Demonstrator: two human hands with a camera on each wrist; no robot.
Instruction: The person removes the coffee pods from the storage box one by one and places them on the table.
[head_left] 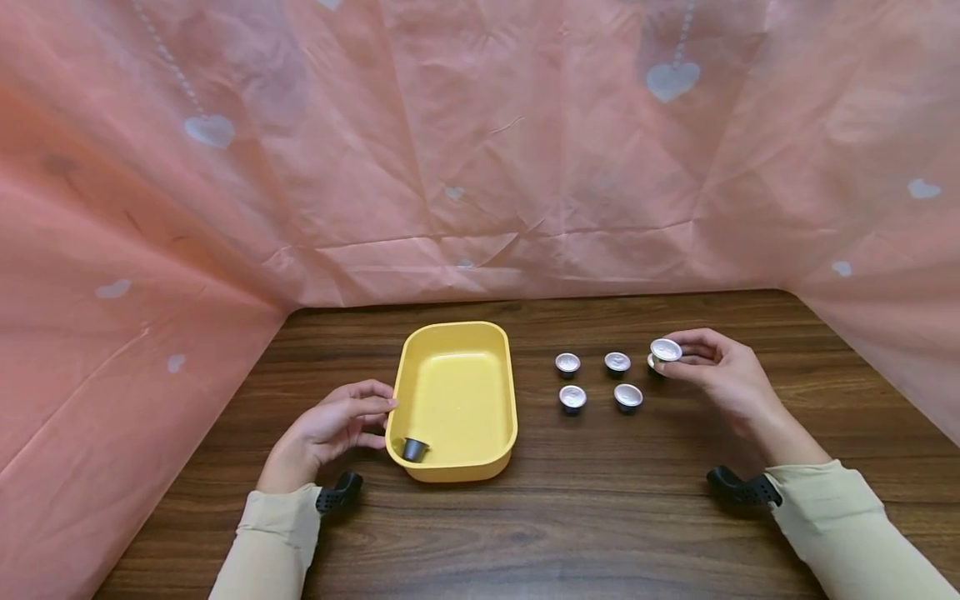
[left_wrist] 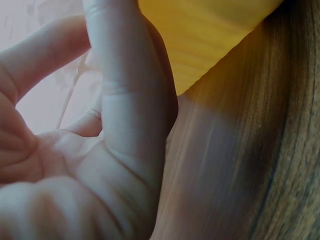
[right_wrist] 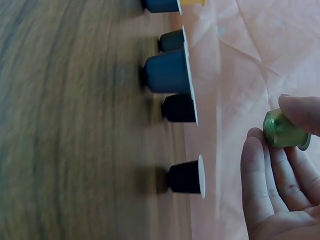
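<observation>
My left hand (head_left: 337,425) holds the left edge of a yellow tray (head_left: 512,392), thumb tip over the rim and other fingers along the outer wall. A dark coffee capsule (head_left: 415,450) lies on its side in the tray's near left corner. My right hand (head_left: 723,375) pinches a green coffee capsule (right_wrist: 285,131) with a silver lid between thumb and fingers, above the table. Just beneath it stands another capsule (head_left: 652,364), partly hidden. Further capsules stand lid up to its left, among them a near one (head_left: 627,397) and a far one (head_left: 617,362).
Two more lid-up capsules, one far (head_left: 567,363) and one near (head_left: 572,398), stand closest to the tray's right side. The wooden table (head_left: 555,525) ends at a pink curtain (head_left: 480,167) with hearts, along the back and sides. Both wrists wear black straps.
</observation>
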